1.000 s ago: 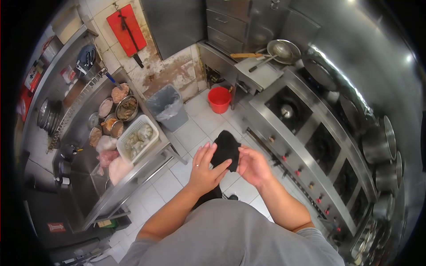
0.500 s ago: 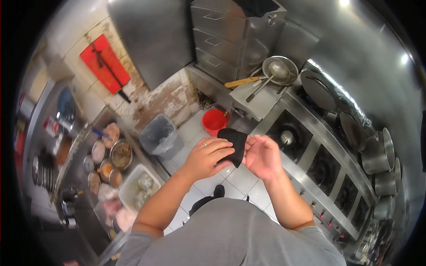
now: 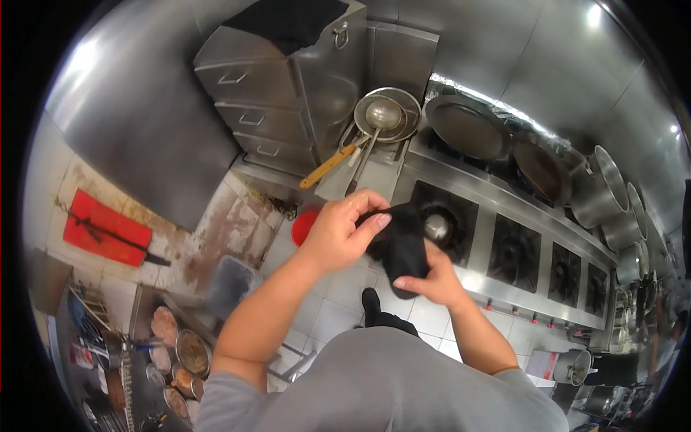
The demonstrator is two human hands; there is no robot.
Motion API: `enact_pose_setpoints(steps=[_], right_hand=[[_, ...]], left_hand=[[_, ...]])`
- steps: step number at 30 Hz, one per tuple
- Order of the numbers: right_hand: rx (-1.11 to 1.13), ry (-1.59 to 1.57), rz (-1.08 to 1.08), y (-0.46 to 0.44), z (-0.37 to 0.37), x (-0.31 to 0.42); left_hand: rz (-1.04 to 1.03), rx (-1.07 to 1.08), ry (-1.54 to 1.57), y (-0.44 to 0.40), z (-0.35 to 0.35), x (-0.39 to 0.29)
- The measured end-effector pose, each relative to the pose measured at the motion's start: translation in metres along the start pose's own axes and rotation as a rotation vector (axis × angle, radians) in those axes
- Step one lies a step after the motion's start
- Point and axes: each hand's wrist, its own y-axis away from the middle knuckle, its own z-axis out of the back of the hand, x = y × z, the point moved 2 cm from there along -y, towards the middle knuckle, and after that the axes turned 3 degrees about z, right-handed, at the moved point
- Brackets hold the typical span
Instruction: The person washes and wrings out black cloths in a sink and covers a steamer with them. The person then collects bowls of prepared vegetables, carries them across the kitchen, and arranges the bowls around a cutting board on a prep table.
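A piece of soft black cloth [image 3: 407,248] is stretched between my two hands, in front of my chest. My left hand [image 3: 349,227] pinches its upper left edge between thumb and fingers. Lower down on the other side, my right hand [image 3: 437,279] grips the cloth, with the thumb across its bottom end and the fingers mostly hidden behind it. Just beyond the cloth lies the gas stove [image 3: 469,275], with a round metal piece [image 3: 436,227] on its nearest burner.
A ladle [image 3: 384,115] rests in a strainer [image 3: 412,119] at the stove's left end, beside a wooden handle [image 3: 327,167]. Pans [image 3: 468,126] and pots [image 3: 599,189] line the stove's back. On the floor at left stand a red bucket [image 3: 304,227] and a grey bin [image 3: 232,286].
My view has turned to the right, towards the stove. My right hand, earlier open beside the cloth, now grips its lower end. The cloth hangs longer, and my left hand holds its top.
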Motion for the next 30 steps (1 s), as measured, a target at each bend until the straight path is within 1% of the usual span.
enact_pose_setpoints(steps=[1,3,4,5,6,7,8,10,11,12,13,14,15,16,17,19,20,22,23,24,25,26,27,28,29,30], right_hand=[[0.002,-0.017,-0.111,-0.001,0.002,-0.006],[0.021,-0.15,-0.303,-0.001,0.011,-0.024],[0.02,-0.157,-0.296,-0.005,0.016,-0.032],[0.022,-0.072,-0.195,-0.013,0.022,-0.04],[0.027,0.014,-0.092,-0.023,0.028,-0.046],[0.039,0.01,-0.08,-0.032,0.036,-0.05],[0.035,-0.001,-0.142,-0.04,0.044,-0.055],[-0.001,-0.078,-0.268,-0.059,0.06,-0.054],[0.0,-0.043,-0.166,-0.071,0.075,-0.052],[-0.08,-0.31,-0.031,-0.085,0.08,-0.047],[-0.16,-0.577,0.103,-0.099,0.085,-0.042],[-0.147,-0.581,0.114,-0.117,0.095,-0.036],[-0.035,-0.17,0.181,-0.137,0.107,-0.028],[0.071,0.243,0.243,-0.157,0.115,-0.025],[0.168,0.379,0.006,-0.176,0.117,-0.036],[0.104,0.256,-0.098,-0.201,0.119,-0.044],[0.103,0.261,-0.085,-0.211,0.121,-0.045],[-0.026,-0.342,0.263,-0.227,0.126,-0.041],[-0.028,-0.336,0.27,-0.235,0.127,-0.04],[0.015,-0.281,0.201,-0.245,0.124,-0.039],[0.055,-0.229,0.127,-0.253,0.119,-0.037],[0.105,-0.28,-0.107,-0.26,0.11,-0.037],[0.09,-0.279,-0.107,-0.264,0.107,-0.039],[0.159,-0.289,-0.178,-0.27,0.103,-0.043],[0.232,-0.294,-0.249,-0.278,0.1,-0.047],[0.085,-0.334,-0.142,-0.286,0.095,-0.046]], left_hand=[[-0.008,0.007,-0.013,-0.013,0.002,-0.004],[0.24,0.02,0.075,-0.031,0.003,-0.01],[0.211,-0.012,0.146,-0.04,0.004,0.004],[0.207,-0.017,0.136,-0.052,0.01,0.011],[0.155,-0.062,0.169,-0.063,0.019,0.014],[0.102,-0.113,0.203,-0.073,0.027,0.015],[0.172,-0.15,0.264,-0.078,0.033,0.015],[0.174,-0.188,0.278,-0.085,0.054,0.021],[0.172,-0.202,0.3,-0.088,0.063,0.023],[0.101,-0.242,0.368,-0.092,0.07,0.02],[0.092,-0.255,0.356,-0.096,0.078,0.016],[0.028,-0.309,0.307,-0.101,0.087,0.01],[-0.033,-0.359,0.259,-0.103,0.096,0.005],[-0.062,-0.304,0.142,-0.108,0.105,0.001],[-0.067,-0.306,0.138,-0.112,0.108,0.003],[-0.094,-0.316,-0.208,-0.124,0.115,0.007],[-0.054,-0.308,-0.209,-0.129,0.12,0.008],[-0.08,-0.325,-0.26,-0.139,0.129,0.002],[-0.095,-0.338,-0.305,-0.144,0.134,-0.001],[-0.106,-0.34,-0.365,-0.15,0.141,-0.002],[-0.106,-0.335,-0.36,-0.156,0.145,0.0],[-0.122,-0.382,-0.333,-0.163,0.152,0.002],[-0.143,-0.425,-0.308,-0.17,0.16,0.004],[-0.091,-0.408,-0.175,-0.18,0.168,0.006],[-0.13,-0.406,-0.157,-0.187,0.179,0.009],[-0.127,-0.414,-0.058,-0.195,0.189,0.009]])
